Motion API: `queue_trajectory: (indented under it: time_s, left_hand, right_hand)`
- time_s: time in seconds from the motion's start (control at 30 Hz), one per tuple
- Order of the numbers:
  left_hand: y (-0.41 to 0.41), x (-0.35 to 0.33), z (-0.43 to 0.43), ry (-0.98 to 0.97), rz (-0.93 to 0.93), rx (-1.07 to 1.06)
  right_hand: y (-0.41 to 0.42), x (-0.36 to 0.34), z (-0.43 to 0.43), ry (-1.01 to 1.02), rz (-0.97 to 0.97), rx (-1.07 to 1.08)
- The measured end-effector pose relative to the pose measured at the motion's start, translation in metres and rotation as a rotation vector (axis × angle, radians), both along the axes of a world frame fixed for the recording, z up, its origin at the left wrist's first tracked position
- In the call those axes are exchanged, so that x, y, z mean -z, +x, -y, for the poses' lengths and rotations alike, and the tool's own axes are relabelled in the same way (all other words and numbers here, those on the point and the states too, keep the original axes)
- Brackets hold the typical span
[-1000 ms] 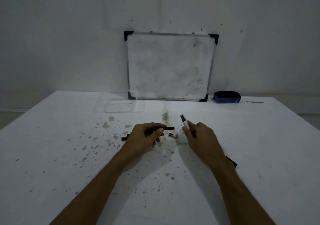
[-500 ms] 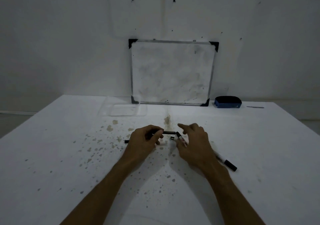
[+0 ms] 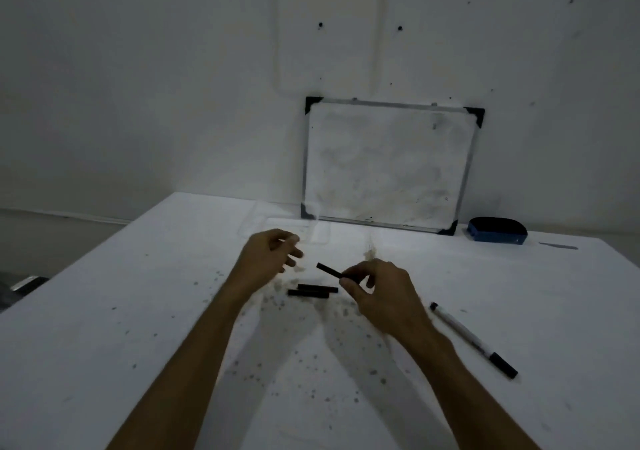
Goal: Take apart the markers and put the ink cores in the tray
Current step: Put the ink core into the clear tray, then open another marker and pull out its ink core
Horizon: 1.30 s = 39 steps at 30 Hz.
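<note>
My right hand (image 3: 379, 292) pinches one end of a short black ink core (image 3: 329, 270), which it holds just above the table, pointing up and to the left. Below it, two more black pieces (image 3: 313, 290) lie side by side on the table. My left hand (image 3: 272, 255) hovers near the front edge of the clear plastic tray (image 3: 313, 231). Its fingers are loosely curled and blurred, and a pale smear at the fingertips leaves it unclear whether they hold anything. A whole white marker with a black cap (image 3: 472, 340) lies to the right of my right forearm.
A small whiteboard (image 3: 388, 165) leans on the wall at the back of the white, stain-speckled table (image 3: 138, 311). A blue eraser (image 3: 497, 230) sits to its right, with a thin grey strip (image 3: 557, 246) beyond. The table's left edge runs diagonally.
The black core has passed from my left hand to my right. My left hand has lifted away toward the tray. Two black pieces now lie on the table between my hands.
</note>
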<state>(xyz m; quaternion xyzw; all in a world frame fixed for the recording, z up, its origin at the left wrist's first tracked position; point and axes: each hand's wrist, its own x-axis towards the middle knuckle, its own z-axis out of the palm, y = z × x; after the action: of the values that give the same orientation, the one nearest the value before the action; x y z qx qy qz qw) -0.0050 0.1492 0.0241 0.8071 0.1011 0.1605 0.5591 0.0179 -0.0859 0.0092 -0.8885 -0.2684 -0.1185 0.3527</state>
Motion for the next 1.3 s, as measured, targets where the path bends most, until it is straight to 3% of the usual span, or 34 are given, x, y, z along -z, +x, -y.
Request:
queue_trajectory:
  time_s: [0.17,0.27,0.43,0.8,0.97,1.1,1.2,1.3]
  left_hand:
    - [0.006,0.037,-0.061,0.306,-0.102,-0.349]
    - [0.006,0.065,-0.075,0.543,-0.212,-0.334]
    - [0.016,0.079,-0.078,0.677,-0.251,-0.248]
    - [0.022,0.088,-0.084,0.715,-0.221,-0.259]
    - [0.019,0.080,-0.079,0.668,-0.178,-0.272]
    - [0.013,0.061,-0.059,0.695,0.046,-0.264]
    - [0.006,0.047,-0.028,0.652,0.180,-0.100]
    - [-0.003,0.038,0.017,0.613,0.165,0.147]
  right_hand:
    - [0.052,-0.038,-0.053,-0.039,-0.036,-0.043]
    - [0.091,-0.050,-0.092,-0.064,-0.038,-0.030]
    - [0.147,-0.042,-0.154,-0.179,-0.058,-0.009]
    - [0.219,-0.010,-0.211,-0.509,-0.235,-0.023]
    - [0.192,-0.036,-0.190,-0.322,-0.196,-0.050]
    - [0.127,-0.056,-0.129,-0.119,-0.130,-0.075]
    - [0.081,-0.046,-0.069,-0.099,-0.122,-0.064]
    - [0.045,-0.036,-0.014,-0.143,-0.125,0.019]
